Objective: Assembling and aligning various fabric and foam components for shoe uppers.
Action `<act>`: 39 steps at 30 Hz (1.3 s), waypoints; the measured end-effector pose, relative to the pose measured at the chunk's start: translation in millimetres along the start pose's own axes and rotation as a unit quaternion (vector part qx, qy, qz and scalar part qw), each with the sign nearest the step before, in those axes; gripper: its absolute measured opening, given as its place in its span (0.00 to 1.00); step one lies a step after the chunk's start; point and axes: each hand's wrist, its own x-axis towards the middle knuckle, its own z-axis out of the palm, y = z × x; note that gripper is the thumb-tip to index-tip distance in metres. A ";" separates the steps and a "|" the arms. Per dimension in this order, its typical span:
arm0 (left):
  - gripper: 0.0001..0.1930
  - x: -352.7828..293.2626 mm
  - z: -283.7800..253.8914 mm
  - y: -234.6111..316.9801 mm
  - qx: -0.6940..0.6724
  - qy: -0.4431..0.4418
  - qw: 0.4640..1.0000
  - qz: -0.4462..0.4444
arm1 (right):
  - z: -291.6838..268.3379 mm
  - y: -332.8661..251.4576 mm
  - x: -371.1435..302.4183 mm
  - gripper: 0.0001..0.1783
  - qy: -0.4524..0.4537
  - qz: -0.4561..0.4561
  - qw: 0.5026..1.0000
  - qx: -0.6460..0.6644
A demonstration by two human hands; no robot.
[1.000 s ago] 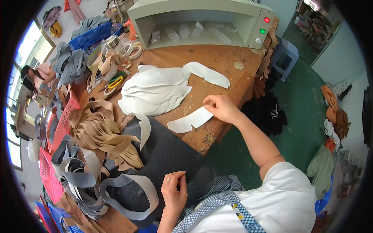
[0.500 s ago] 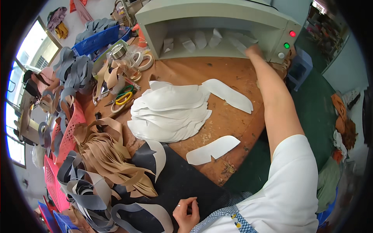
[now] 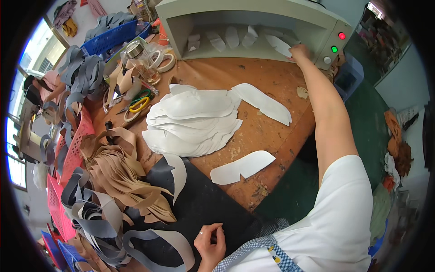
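Far off at the right end of a pale grey-green box-shaped machine (image 3: 253, 13), my right hand (image 3: 299, 53) reaches to its open front. Its fingers are closed on the near end of a white cut piece (image 3: 278, 44), which lies in the opening. Several smaller white pieces (image 3: 232, 37) lie further left inside. My left hand (image 3: 210, 245) is curled, with nothing visible in it, over a black sheet (image 3: 204, 199) near the lower edge. Between the hands lies a fanned pile of white cut pieces (image 3: 192, 122). Single white pieces lie at its right (image 3: 265, 103) and nearer me (image 3: 243, 168).
Tan strips (image 3: 118, 174) and grey strips (image 3: 104, 222) heap at the left beside pink baskets (image 3: 74, 140). Yellow-handled scissors (image 3: 138, 105), tape rolls (image 3: 166, 62) and a glass jar (image 3: 142, 61) stand left of the pile. A blue stool (image 3: 348, 77) is beyond the table's right edge.
The view has shifted slightly. My right hand has moved a little at the machine's opening, and the white piece in it shows more clearly. My left hand stays curled near the lower edge.
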 end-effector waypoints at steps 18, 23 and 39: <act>0.19 18.6 -42.1 68.7 -0.043 0.029 0.977 0.207 | -146.8 -131.6 -408.0 0.05 -0.449 -0.520 0.726 -0.003; 0.16 8.9 -57.1 76.8 -0.198 -0.073 0.971 0.111 | -122.2 -121.5 -474.3 0.08 -0.608 -0.432 0.665 0.033; 0.11 -59.5 -84.2 24.0 -0.007 0.032 0.999 0.034 | -58.6 3.8 -587.3 0.17 -0.687 -0.054 0.701 0.183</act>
